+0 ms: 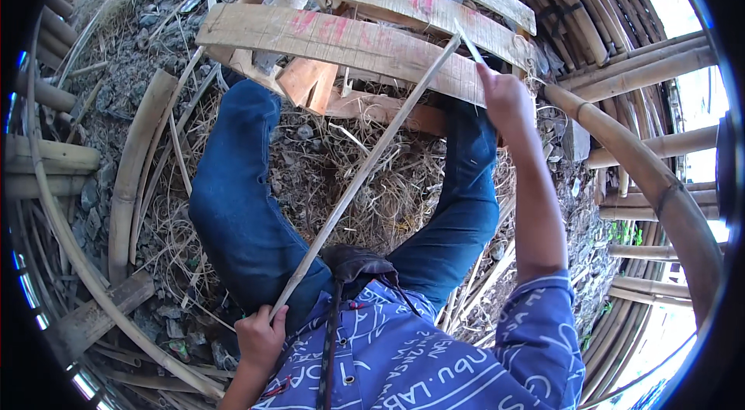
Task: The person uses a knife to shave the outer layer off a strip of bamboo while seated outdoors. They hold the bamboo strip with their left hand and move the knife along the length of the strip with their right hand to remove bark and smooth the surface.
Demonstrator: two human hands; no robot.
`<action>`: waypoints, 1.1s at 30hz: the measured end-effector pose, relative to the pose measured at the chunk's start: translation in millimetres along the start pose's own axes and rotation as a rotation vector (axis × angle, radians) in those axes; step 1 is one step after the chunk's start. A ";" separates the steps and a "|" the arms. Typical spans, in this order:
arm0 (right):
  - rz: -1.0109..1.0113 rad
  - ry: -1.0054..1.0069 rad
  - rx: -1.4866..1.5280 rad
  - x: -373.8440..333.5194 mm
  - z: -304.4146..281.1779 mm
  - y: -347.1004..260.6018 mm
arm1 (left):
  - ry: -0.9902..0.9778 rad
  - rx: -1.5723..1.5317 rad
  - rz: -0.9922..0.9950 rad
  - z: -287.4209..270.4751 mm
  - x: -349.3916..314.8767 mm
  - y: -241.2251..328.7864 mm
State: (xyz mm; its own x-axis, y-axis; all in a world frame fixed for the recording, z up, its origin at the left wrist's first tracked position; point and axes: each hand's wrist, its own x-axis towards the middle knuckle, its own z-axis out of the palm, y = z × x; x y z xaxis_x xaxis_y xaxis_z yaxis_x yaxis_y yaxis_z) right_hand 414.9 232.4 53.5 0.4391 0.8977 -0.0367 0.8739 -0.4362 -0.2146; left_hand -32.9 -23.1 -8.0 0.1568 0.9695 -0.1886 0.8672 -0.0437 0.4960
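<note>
A long, thin bamboo strip [371, 159] slants across the space between my knees. Its lower end is in my closed left hand [261, 337], close to my left thigh. The far end reaches over a low wooden slatted bench [334, 36] with red markings. My right hand [508, 103] is wrapped round the handle of a knife [469, 42]. The pale, narrow blade points up and left, at the strip's far end; whether it touches the strip I cannot tell. Fingers hide most of the handle. Below the slats sits an angular wooden block [309, 84].
Fibrous bamboo shavings [372, 204] and rubble cover the ground between my legs. Split bamboo pieces [140, 169] lie to the left. A thick curved bamboo pole [648, 166] and stacked poles [660, 146] stand close on the right. A dark pouch [355, 261] rests at my lap.
</note>
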 end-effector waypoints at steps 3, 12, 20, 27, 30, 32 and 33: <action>-0.068 0.080 -0.090 -2.8 -1.6 7.0 | 0.018 0.002 -0.004 -1.4 0.4 2.5; -0.011 -0.013 0.097 -52.1 1.0 -12.5 | -0.027 0.008 -0.019 -14.0 4.6 8.4; 0.041 -0.017 0.238 -37.9 22.4 -14.4 | -0.017 -0.029 -0.027 -9.9 2.6 2.8; 0.007 0.017 0.437 -32.7 37.3 -22.5 | 0.010 -0.099 -0.033 -6.3 1.5 -14.5; 0.069 0.063 0.484 -26.5 49.9 -7.0 | -0.060 -0.116 -0.015 -13.4 7.9 -23.1; 0.124 0.052 0.512 -30.6 47.8 0.2 | -0.206 -0.183 -0.015 -21.7 12.4 -30.7; 0.128 0.053 0.518 -35.6 47.6 2.3 | -0.206 -0.176 -0.013 -25.7 14.0 -33.2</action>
State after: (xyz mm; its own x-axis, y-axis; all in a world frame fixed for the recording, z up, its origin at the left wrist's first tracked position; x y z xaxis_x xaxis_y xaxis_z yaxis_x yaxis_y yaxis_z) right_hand 391.4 202.4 7.9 0.5574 0.8289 -0.0477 0.6012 -0.4425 -0.6655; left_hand -71.6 -1.8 -5.3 0.2550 0.8992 -0.3555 0.7771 0.0282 0.6288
